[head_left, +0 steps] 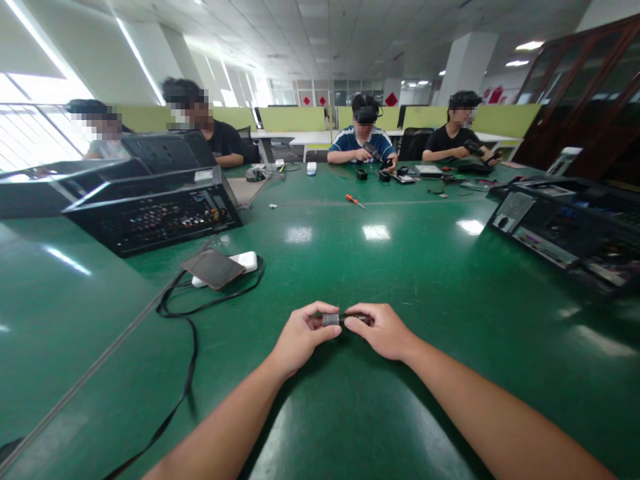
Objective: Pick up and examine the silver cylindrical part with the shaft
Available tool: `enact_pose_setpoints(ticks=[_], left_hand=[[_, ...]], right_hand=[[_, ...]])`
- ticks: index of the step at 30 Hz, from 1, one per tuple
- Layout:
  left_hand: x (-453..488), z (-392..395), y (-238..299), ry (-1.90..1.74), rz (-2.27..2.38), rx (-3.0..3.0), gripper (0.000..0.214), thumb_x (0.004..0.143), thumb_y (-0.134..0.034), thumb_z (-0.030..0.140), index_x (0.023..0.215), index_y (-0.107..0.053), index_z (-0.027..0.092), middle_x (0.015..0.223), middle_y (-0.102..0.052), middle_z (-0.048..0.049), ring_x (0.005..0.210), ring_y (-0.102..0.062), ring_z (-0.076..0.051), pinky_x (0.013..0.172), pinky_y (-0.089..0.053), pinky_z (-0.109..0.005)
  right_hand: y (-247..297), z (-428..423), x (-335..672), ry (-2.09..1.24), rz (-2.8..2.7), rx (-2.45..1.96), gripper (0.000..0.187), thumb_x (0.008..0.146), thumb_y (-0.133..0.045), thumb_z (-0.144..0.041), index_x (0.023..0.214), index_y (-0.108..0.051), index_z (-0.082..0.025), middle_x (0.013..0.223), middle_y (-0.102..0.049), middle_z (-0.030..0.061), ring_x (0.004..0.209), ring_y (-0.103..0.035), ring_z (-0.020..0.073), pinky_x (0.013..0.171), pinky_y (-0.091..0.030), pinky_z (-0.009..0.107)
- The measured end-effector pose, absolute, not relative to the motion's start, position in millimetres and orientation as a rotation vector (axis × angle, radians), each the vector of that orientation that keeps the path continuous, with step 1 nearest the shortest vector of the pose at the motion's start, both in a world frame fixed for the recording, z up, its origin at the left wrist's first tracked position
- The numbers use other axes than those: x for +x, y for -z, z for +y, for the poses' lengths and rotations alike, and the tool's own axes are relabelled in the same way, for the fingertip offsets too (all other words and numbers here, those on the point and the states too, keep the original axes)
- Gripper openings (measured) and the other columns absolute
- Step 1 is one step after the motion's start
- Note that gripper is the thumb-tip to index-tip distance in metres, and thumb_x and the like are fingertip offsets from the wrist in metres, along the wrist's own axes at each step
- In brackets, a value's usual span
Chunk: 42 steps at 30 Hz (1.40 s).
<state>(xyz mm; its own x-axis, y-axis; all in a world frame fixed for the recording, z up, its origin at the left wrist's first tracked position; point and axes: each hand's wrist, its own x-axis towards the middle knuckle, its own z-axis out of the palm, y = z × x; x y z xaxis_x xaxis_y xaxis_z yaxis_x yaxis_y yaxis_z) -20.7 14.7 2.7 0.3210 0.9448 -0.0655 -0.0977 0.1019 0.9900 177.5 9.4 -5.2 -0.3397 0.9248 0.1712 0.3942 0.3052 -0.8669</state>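
Close in front of me, just above the green table, my left hand pinches a small grey block-like piece between thumb and fingers. Facing it, my right hand is closed on a dark, slender piece, mostly covered by the fingers. The two pieces line up end to end with the fingertips almost meeting. Whether they are joined I cannot tell, and both are too small to name by kind.
To the left lie a dark flat pad, a white power strip and a black cord. Opened computer cases stand at both sides. Farther off are an orange screwdriver and several people seated across the table.
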Motion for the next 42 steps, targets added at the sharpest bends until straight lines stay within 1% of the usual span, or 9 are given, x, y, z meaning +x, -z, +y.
enact_pose_setpoints(ticks=[2, 4, 6, 8, 21, 32, 38, 42], left_hand=[[-20.9, 14.4, -3.1, -0.966, 0.92, 1.197, 0.035, 0.062, -0.084, 0.016, 0.092, -0.067, 0.014, 0.083, -0.068, -0.0022, 0.075, -0.062, -0.015, 0.072, -0.046, -0.025], [-21.1, 14.4, -3.1, -0.966, 0.915, 1.195, 0.035, 0.062, -0.083, 0.015, 0.092, -0.067, 0.015, 0.084, -0.068, -0.002, 0.076, -0.061, -0.014, 0.071, -0.045, -0.024], [-21.2, 14.6, -2.8, -0.959, 0.92, 1.193, 0.035, 0.063, -0.083, 0.015, 0.093, -0.067, 0.015, 0.083, -0.068, -0.0017, 0.075, -0.061, -0.014, 0.071, -0.045, -0.024], [-21.3, 14.8, -2.5, -0.952, 0.925, 1.195, 0.035, 0.062, -0.084, 0.015, 0.093, -0.067, 0.015, 0.082, -0.068, -0.0015, 0.075, -0.061, -0.014, 0.071, -0.045, -0.024], [-21.2, 14.4, -1.5, -0.959, 0.932, 1.192, 0.036, 0.063, -0.083, 0.014, 0.095, -0.067, 0.014, 0.083, -0.068, -0.0018, 0.074, -0.061, -0.013, 0.071, -0.045, -0.023], [-21.3, 13.8, -2.3, -0.976, 0.931, 1.185, 0.036, 0.062, -0.084, 0.014, 0.093, -0.067, 0.014, 0.082, -0.068, -0.0016, 0.073, -0.061, -0.013, 0.07, -0.045, -0.023], [-21.6, 13.4, -3.0, -0.976, 0.946, 1.182, 0.036, 0.061, -0.084, 0.014, 0.094, -0.067, 0.014, 0.08, -0.068, -0.002, 0.071, -0.061, -0.013, 0.067, -0.044, -0.023], [-21.7, 13.5, -3.2, -0.979, 0.95, 1.186, 0.036, 0.061, -0.084, 0.014, 0.093, -0.068, 0.014, 0.082, -0.069, -0.0023, 0.073, -0.061, -0.013, 0.069, -0.044, -0.023]], right_hand=[[4.9, 8.0, 177.9, -0.965, -1.858, -1.18, 0.034, 0.081, -0.064, -0.04, 0.107, -0.068, -0.018, 0.08, -0.07, 0.0023, 0.065, -0.059, 0.0145, 0.059, -0.043, 0.024], [4.1, 6.8, 178.2, -0.932, -1.876, -1.151, 0.032, 0.078, -0.068, -0.036, 0.105, -0.069, -0.019, 0.082, -0.07, 0.0021, 0.067, -0.06, 0.015, 0.062, -0.044, 0.024], [3.3, 6.2, 178.0, -0.9, -1.897, -1.113, 0.022, 0.081, -0.065, -0.032, 0.098, -0.071, -0.02, 0.082, -0.071, 0.0014, 0.069, -0.061, 0.015, 0.064, -0.044, 0.024], [2.7, 6.4, 177.6, -0.891, -1.905, -1.101, 0.017, 0.084, -0.061, -0.03, 0.092, -0.072, -0.02, 0.08, -0.071, 0.0011, 0.07, -0.062, 0.0149, 0.065, -0.043, 0.024], [-0.1, 7.2, 177.7, -0.905, -1.898, -1.166, 0.016, 0.085, -0.061, -0.03, 0.087, -0.072, -0.019, 0.07, -0.067, -0.0009, 0.061, -0.055, 0.0116, 0.057, -0.038, 0.022], [2.9, 8.6, 179.4, -0.956, -1.885, -1.178, 0.018, 0.085, -0.06, -0.03, 0.091, -0.071, -0.018, 0.065, -0.064, -0.0007, 0.056, -0.053, 0.0116, 0.056, -0.039, 0.022], [5.1, 8.5, 179.9, -0.946, -1.888, -1.187, 0.017, 0.085, -0.06, -0.031, 0.09, -0.071, -0.019, 0.064, -0.063, -0.001, 0.056, -0.053, 0.0115, 0.055, -0.038, 0.022], [5.7, 8.5, 180.0, -0.959, -1.88, -1.186, 0.018, 0.085, -0.06, -0.031, 0.09, -0.071, -0.018, 0.063, -0.062, -0.0011, 0.055, -0.052, 0.0115, 0.054, -0.038, 0.022]])
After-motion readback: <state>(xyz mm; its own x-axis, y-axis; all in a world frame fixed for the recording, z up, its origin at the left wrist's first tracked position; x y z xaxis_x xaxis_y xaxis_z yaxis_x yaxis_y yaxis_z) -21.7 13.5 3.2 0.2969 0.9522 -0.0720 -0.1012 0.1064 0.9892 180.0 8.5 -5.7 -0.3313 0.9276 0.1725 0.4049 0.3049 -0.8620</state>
